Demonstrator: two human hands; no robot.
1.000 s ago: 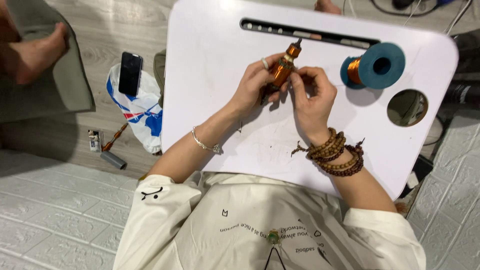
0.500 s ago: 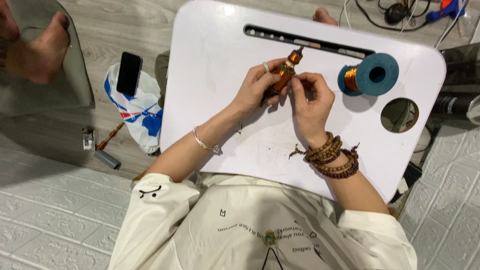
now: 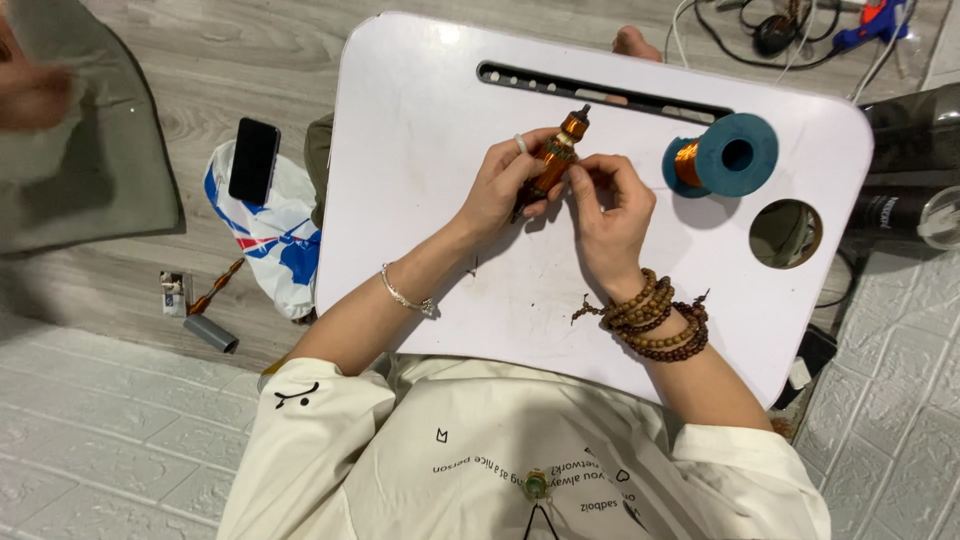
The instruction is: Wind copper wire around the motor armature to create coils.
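Observation:
My left hand [image 3: 503, 187] grips a small copper-wound motor rotor [image 3: 556, 153], held tilted above the white lap table [image 3: 420, 120]. Fingertips of my right hand [image 3: 608, 205] pinch at the rotor's middle from the right side. A ring sits on one left finger, a thin bracelet on the left wrist, and wooden bead bracelets [image 3: 660, 325] wrap the right wrist. A blue spool of copper wire [image 3: 722, 156] lies on its side on the table, just right of my hands.
The table has a long slot [image 3: 610, 95] along its far edge and a round hole [image 3: 785, 233] at right. On the floor left lie a black phone [image 3: 254, 159] on a plastic bag [image 3: 270, 235], a grey tube [image 3: 211, 334] and a screwdriver. Cables and a glue gun [image 3: 868, 22] lie beyond.
The view has shifted slightly; the hands stay together on the rotor, with my right fingers working a little along it. The foot at the far left has blurred and moved toward the edge.

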